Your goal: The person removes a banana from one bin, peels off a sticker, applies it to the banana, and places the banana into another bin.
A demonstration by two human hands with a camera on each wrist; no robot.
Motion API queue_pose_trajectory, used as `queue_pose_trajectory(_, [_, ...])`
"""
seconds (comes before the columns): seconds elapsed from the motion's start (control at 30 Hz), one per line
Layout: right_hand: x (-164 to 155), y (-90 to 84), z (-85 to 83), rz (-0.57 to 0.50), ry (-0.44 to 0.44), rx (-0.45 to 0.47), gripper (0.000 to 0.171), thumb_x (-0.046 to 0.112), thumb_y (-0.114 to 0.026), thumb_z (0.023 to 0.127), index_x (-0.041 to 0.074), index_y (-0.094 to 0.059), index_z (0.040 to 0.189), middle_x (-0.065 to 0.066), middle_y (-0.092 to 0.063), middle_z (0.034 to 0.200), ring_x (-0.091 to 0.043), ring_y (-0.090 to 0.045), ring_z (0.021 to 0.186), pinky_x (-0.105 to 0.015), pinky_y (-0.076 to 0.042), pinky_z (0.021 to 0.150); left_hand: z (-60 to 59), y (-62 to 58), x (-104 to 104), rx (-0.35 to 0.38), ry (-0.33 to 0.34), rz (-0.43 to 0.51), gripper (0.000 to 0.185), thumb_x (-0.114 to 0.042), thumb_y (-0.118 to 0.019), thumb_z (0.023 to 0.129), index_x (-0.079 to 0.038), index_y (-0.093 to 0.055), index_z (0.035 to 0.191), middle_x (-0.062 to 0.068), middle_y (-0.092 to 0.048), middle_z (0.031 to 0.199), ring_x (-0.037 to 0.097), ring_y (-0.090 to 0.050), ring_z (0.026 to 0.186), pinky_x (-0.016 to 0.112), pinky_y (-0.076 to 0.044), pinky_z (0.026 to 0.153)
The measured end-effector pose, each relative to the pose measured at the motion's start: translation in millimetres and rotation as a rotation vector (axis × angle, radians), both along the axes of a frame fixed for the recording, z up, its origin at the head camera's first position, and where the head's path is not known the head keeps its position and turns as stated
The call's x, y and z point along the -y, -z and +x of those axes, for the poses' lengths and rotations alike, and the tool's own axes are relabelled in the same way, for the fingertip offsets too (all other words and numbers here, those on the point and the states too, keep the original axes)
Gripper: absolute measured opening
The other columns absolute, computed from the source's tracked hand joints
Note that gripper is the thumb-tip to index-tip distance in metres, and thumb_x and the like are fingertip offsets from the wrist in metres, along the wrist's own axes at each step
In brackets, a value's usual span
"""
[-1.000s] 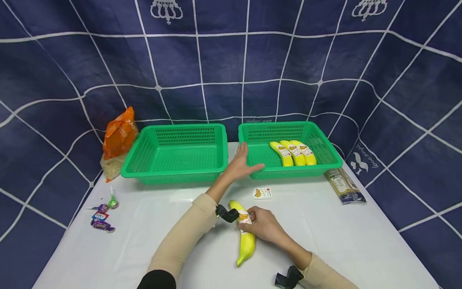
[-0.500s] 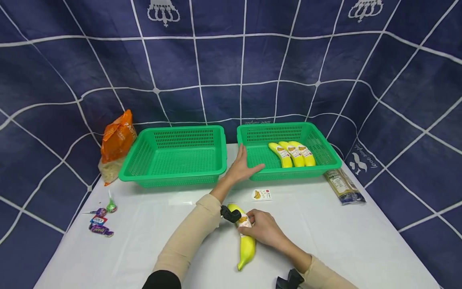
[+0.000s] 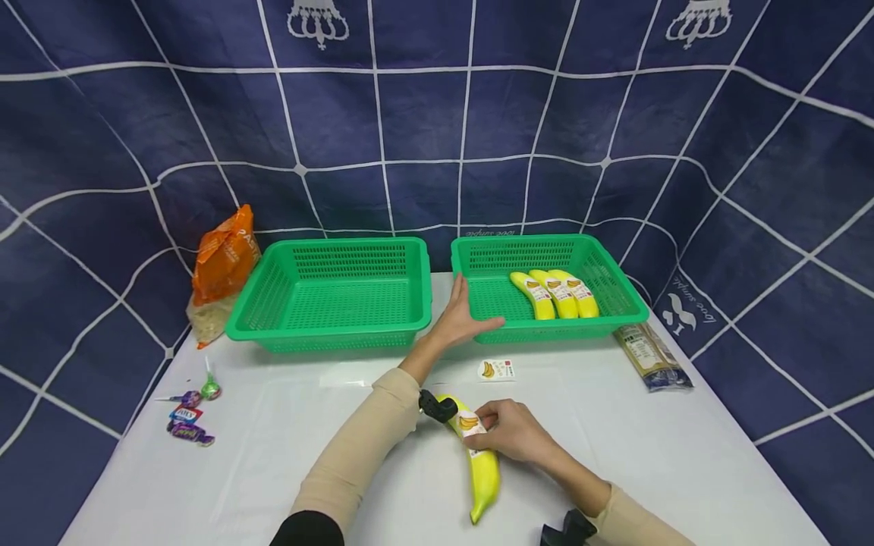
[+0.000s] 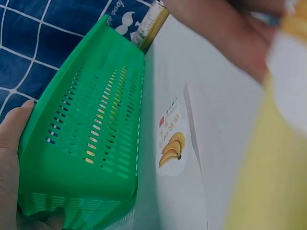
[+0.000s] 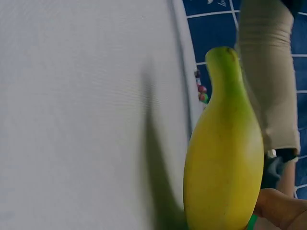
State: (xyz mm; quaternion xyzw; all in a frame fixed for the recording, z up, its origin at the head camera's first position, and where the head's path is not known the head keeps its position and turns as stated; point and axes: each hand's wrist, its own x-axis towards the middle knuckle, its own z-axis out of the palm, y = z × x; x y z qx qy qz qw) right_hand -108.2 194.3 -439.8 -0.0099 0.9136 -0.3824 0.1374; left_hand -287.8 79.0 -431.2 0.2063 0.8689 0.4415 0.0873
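In the head view, my right hand (image 3: 517, 432) pinches a yellow banana (image 3: 485, 479) bearing a white picture label (image 3: 469, 425). The banana is held above the table, its shadow falling beside it in the right wrist view. My left hand (image 3: 455, 322) rests against the near left corner of the right green basket (image 3: 567, 331), fingers straight and thumb spread along its front. Three labelled bananas (image 3: 554, 294) lie side by side in that basket. A flat banana-picture card (image 4: 173, 143) lies on the table in front of it.
Another green basket (image 3: 328, 337) stands to the left, with an orange-topped bag (image 3: 224, 262) beside it. Wrapped sweets (image 3: 187, 431) and lollipops (image 3: 210, 388) lie at the left. A plastic packet (image 3: 652, 356) lies by the right basket. Patterned blue cloth (image 3: 423, 114) hangs behind.
The right hand and its banana have shifted slightly right and toward the front of the table. The left hand stays at the basket's corner.
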Motion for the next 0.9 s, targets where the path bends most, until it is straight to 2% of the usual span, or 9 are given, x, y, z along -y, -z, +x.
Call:
queue_pose_trajectory(0.1, [-11.7, -11.3, -0.8, -0.009, 0.023, 0.037, 0.052, 0.032, -0.086, 0.069, 0.002, -0.071, 0.108, -0.001, -0.066, 0.089, -0.011, -0.059, 0.077, -0.026, -0.050, 0.065, 0.7, 0.0, -1.8, 0.005, 0.001, 0.017, 0.122, -0.059, -0.071, 0.078, -0.013, 0.010, 0.156, -0.001, 0.019, 0.164, 0.031, -0.011, 0.152, 0.051, -0.030, 0.118])
queue_pose_trajectory(0.23, [-30.3, -35.2, -3.4, 0.001, 0.037, 0.054, 0.055, 0.031, -0.087, 0.069, 0.002, -0.070, 0.112, -0.003, -0.065, 0.092, -0.013, -0.060, 0.075, -0.026, -0.049, 0.062, 1.7, -0.7, -2.7, 0.008, -0.008, 0.026, 0.122, -0.058, -0.072, 0.078, -0.013, 0.009, 0.156, -0.001, 0.018, 0.165, 0.030, -0.009, 0.152, 0.050, -0.028, 0.119])
queue_pose_trajectory(0.37, [-50.5, -61.4, -7.2, -0.008, -0.016, 0.043, 0.058, 0.032, -0.085, 0.071, 0.001, -0.067, 0.117, -0.007, -0.065, 0.098, -0.014, -0.060, 0.075, -0.028, -0.050, 0.062, 2.5, -1.1, -2.1, 0.018, -0.015, 0.029, 0.122, -0.058, -0.073, 0.077, -0.013, 0.010, 0.156, -0.002, 0.019, 0.164, 0.029, -0.008, 0.153, 0.050, -0.026, 0.120])
queue_pose_trajectory(0.5, [-69.8, -86.6, -17.7, -0.009, -0.080, 0.013, 0.062, 0.034, -0.083, 0.075, -0.001, -0.064, 0.122, -0.009, -0.064, 0.102, -0.015, -0.058, 0.075, -0.027, -0.050, 0.062, 1.7, -1.0, -0.9, 0.025, -0.019, 0.042, 0.122, -0.057, -0.073, 0.077, -0.014, 0.010, 0.156, -0.002, 0.019, 0.164, 0.030, -0.009, 0.152, 0.051, -0.026, 0.120])
queue_pose_trajectory(0.73, [-95.5, -131.9, -54.1, 0.049, -0.108, -0.025, 0.067, 0.035, -0.080, 0.078, -0.003, -0.059, 0.129, -0.015, -0.065, 0.109, -0.015, -0.060, 0.079, -0.025, -0.053, 0.067, -0.9, 0.1, -1.8, -0.002, -0.015, 0.028, 0.123, -0.054, -0.075, 0.077, -0.009, 0.007, 0.156, 0.000, 0.017, 0.165, 0.035, -0.014, 0.151, 0.051, -0.030, 0.117])
queue_pose_trajectory(0.9, [-113.7, -150.2, -92.0, 0.064, -0.112, -0.027, 0.065, 0.034, -0.079, 0.080, -0.004, -0.058, 0.128, -0.020, -0.065, 0.117, -0.016, -0.065, 0.088, -0.028, -0.058, 0.074, 0.3, 1.3, -2.5, 0.026, -0.012, 0.056, 0.125, -0.058, -0.075, 0.075, -0.012, 0.009, 0.156, -0.002, 0.019, 0.164, 0.034, -0.012, 0.151, 0.053, -0.030, 0.117])
